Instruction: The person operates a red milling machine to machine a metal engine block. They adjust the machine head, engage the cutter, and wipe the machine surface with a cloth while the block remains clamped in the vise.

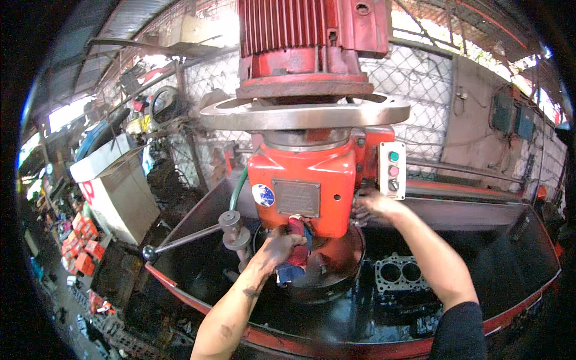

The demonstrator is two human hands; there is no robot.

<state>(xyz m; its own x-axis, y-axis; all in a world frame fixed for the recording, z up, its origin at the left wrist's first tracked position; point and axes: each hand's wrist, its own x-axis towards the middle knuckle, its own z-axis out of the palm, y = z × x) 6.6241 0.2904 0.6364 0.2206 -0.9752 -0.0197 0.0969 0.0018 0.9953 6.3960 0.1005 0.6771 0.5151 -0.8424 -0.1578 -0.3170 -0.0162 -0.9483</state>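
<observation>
A large red grinding machine (pixel 333 159) stands in front of me, with a dark metal plate (pixel 297 197) on its face. Low at that face, my left hand (pixel 277 247) is closed round a red and blue rag (pixel 295 255), which hangs just below the plate. My right hand (pixel 377 207) reaches to the right side of the housing, below the control panel (pixel 393 171) with its green, pink and black buttons. Its fingers are near small metal fittings there; blur hides whether they grip one. Beneath the housing sits a round wheel guard (pixel 330 264).
An engine block (pixel 399 273) with round bores lies in the wet, dark tray, whose red rim (pixel 336 348) runs nearest me. Left of the machine, a ball-ended lever (pixel 183 240) sticks out. A broad steel handwheel (pixel 306 115) circles the column. A white cabinet (pixel 114 186) stands at left.
</observation>
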